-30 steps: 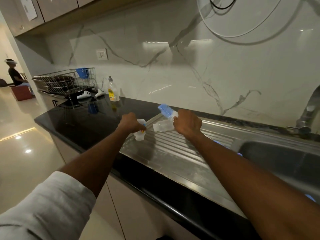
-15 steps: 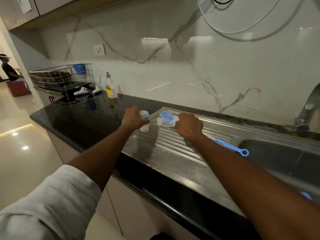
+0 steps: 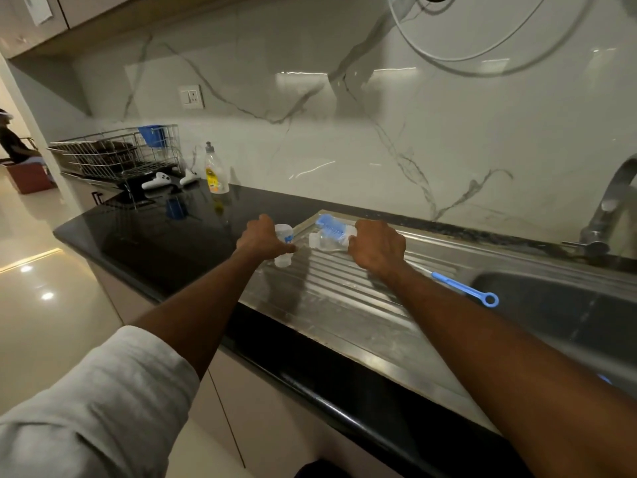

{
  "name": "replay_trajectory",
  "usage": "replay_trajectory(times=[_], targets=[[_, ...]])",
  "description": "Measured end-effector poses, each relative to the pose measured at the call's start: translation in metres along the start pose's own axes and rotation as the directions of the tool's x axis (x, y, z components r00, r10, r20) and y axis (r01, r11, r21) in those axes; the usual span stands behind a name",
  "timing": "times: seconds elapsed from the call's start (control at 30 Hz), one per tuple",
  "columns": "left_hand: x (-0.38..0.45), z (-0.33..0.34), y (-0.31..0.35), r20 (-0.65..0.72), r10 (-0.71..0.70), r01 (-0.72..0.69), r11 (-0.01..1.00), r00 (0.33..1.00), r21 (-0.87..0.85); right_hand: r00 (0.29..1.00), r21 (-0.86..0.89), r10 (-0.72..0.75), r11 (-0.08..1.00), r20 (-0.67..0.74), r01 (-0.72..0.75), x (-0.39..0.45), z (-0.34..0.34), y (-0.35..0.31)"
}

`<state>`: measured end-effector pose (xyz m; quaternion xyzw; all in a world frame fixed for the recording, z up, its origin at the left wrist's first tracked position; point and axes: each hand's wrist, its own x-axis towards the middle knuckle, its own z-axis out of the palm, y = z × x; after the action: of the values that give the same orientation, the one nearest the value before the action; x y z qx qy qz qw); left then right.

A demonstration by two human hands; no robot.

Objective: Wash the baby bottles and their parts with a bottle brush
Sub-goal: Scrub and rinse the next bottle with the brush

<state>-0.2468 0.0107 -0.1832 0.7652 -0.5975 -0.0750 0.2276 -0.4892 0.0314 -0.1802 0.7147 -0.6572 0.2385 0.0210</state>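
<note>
**Both hands parked at the far-left end of the drainboard**

So, the thing the next move hangs on: the brush (image 3: 332, 226) sits right next to the right hand (image 3: 379, 248), with its blue bristle head poking out past the knuckles toward the back-left corner of the drainboard (image 3: 344, 305). Its long axis runs diagonally across the ribs, and the blue looped handle end (image 3: 489, 299) trails off toward the sink (image 3: 551, 305). The right hand is clearly the nearer one to it.

That hand is knuckles-up, fingers curled down over a clear bottle (image 3: 325, 241) lying on its side, mouth pointing left. Whether the brush shaft is also inside that grasp, I can't tell; the hand hides it.

The left hand (image 3: 263, 239) is just beside it, fingers wrapped around a small upright bottle (image 3: 283, 244) at the drainboard's left edge, where the steel meets the black worktop (image 3: 155, 243). Both arms are stretched out nearly straight.

My guess is the washing proper hasn't started.
</note>
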Motion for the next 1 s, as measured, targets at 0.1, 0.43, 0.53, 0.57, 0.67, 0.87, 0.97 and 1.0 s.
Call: replay_trajectory(times=[0.1,0.43,0.53,0.57,0.67,0.87,0.97,1.0], targets=[[0.000,-0.004,0.003,-0.023,0.007,-0.007,1.000,1.000,0.029,1.000,-0.009,0.008,1.000,-0.005,-0.008,-0.001,-0.002,0.002],[0.004,-0.009,0.018,0.091,0.104,-0.117,0.981,0.990,0.156,1.000,-0.020,0.027,0.999,0.001,-0.027,-0.002,-0.007,0.017],[0.005,-0.010,0.020,0.075,0.104,-0.119,0.966,0.992,0.229,1.000,-0.021,0.021,1.000,-0.005,-0.021,-0.003,-0.007,0.021],[0.006,-0.011,0.022,0.062,0.104,-0.116,0.964,0.993,0.240,1.000,-0.024,0.025,0.999,-0.007,-0.025,-0.002,-0.006,0.022],[0.010,-0.015,0.031,0.009,0.150,-0.147,0.958,0.989,0.247,0.999,-0.033,0.045,0.998,-0.015,-0.045,0.001,-0.007,0.021],[0.028,-0.003,0.072,0.013,0.329,-0.311,0.879,0.944,0.362,0.992,-0.015,0.096,0.995,-0.077,-0.097,0.008,-0.007,0.021],[0.035,0.016,0.094,0.160,0.358,-0.391,0.814,0.920,0.429,0.986,-0.006,0.123,0.992,-0.113,-0.125,0.013,-0.004,0.029],[0.038,0.023,0.099,0.198,0.363,-0.413,0.794,0.911,0.445,0.983,0.004,0.125,0.992,-0.132,-0.125,0.016,-0.003,0.034]])
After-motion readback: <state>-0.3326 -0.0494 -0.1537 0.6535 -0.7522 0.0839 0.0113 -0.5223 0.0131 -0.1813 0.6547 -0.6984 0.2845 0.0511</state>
